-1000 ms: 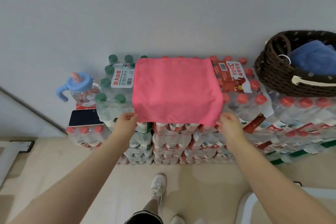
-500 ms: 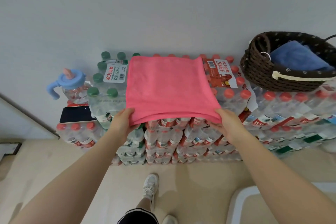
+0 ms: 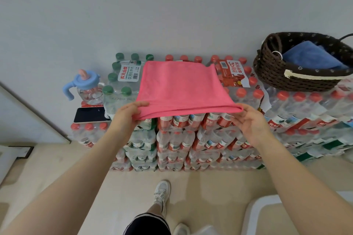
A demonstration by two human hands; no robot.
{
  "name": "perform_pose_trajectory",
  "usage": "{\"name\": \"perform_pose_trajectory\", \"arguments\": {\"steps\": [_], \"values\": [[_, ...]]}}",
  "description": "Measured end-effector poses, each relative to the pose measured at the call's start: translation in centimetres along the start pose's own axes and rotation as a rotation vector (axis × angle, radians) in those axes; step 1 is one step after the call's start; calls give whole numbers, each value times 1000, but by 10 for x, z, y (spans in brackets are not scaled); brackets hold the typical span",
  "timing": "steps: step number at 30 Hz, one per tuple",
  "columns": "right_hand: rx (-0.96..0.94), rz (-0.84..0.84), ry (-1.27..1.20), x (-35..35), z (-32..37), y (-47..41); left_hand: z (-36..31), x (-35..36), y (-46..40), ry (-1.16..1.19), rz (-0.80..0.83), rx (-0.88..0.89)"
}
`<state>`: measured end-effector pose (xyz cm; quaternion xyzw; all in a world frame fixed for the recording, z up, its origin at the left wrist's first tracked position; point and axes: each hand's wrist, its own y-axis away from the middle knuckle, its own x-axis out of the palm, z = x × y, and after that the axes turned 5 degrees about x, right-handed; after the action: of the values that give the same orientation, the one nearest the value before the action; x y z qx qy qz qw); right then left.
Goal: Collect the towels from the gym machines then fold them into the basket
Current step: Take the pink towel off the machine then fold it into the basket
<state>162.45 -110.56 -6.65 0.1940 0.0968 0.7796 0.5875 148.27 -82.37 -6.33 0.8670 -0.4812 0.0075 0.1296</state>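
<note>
A blue towel (image 3: 313, 57) already lies in the basket (image 3: 277, 76). Left of the basket, the pink towel (image 3: 181, 87) lies half-folded on the bottle packs (image 3: 191, 139); left hand (image 3: 128, 114) and right hand (image 3: 252, 118) pinch its near corners. Folding and basketing remain.

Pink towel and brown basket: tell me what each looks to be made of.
Pink towel: soft cloth, probably microfibre; matte, fine nap, and it drapes limply where both hands lift its near edge.
Brown basket: woven cord or rope, possibly paper or synthetic; ribbed rows of weave on its wall, with a dark printed fabric lining.
</note>
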Motion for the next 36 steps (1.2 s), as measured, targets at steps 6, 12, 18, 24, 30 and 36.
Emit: {"name": "perform_pose_trajectory", "arguments": {"steps": [6,12,18,24,30,36], "values": [[-287,-143,446,18,23,-13,-32,-12,-15,-1008,177,284],[-317,-110,317,40,50,-57,-51,-11,-70,-918,13,398],[-184,-236,307,62,70,-126,-71,0,-135,-400,45,133],[-120,-318,602,84,70,-179,-75,16,-198,-449,49,-75],[-154,-359,1047,89,60,-190,-62,18,-227,-699,44,-33],[-207,-469,955,86,58,-199,-59,12,-234,-682,64,55]]}}
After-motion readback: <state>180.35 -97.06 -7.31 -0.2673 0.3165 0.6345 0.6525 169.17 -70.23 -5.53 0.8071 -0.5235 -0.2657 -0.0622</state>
